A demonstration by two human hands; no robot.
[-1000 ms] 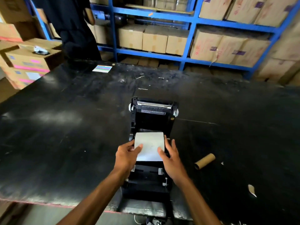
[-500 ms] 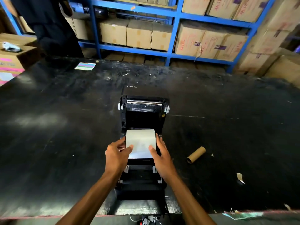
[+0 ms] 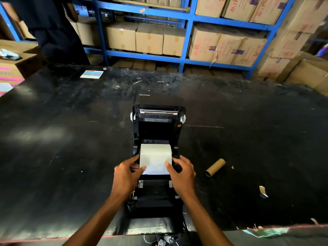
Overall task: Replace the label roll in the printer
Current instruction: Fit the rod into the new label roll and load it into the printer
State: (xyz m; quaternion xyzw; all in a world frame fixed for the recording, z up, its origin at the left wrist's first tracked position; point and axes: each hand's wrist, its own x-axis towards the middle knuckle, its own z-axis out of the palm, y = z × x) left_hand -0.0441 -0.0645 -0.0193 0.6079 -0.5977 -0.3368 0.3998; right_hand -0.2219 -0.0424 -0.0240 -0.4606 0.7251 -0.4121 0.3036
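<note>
A black label printer point(image 3: 157, 201) stands at the near edge of the black table point(image 3: 62, 148), its lid point(image 3: 157, 121) tipped open and back. A white label roll point(image 3: 155, 158) sits in the printer's bay, with a sheet of it pulled toward me. My left hand point(image 3: 126, 176) grips the roll's left side, thumb on the paper. On the roll's right side my right hand point(image 3: 182, 174) does the same. An empty brown cardboard core point(image 3: 215, 167) lies on the table to the right of the printer.
Blue shelving point(image 3: 185, 45) packed with cardboard boxes runs along the far side. A person in dark clothes point(image 3: 53, 32) stands at the far left by stacked boxes point(image 3: 10, 68). A striped card point(image 3: 92, 74) and paper scraps point(image 3: 262, 190) lie on the table. Cables point(image 3: 165, 241) hang below the near edge.
The view has shifted so the printer sits a little lower left in the frame. Both hands stay on the label roll's sides in much the same grip.
</note>
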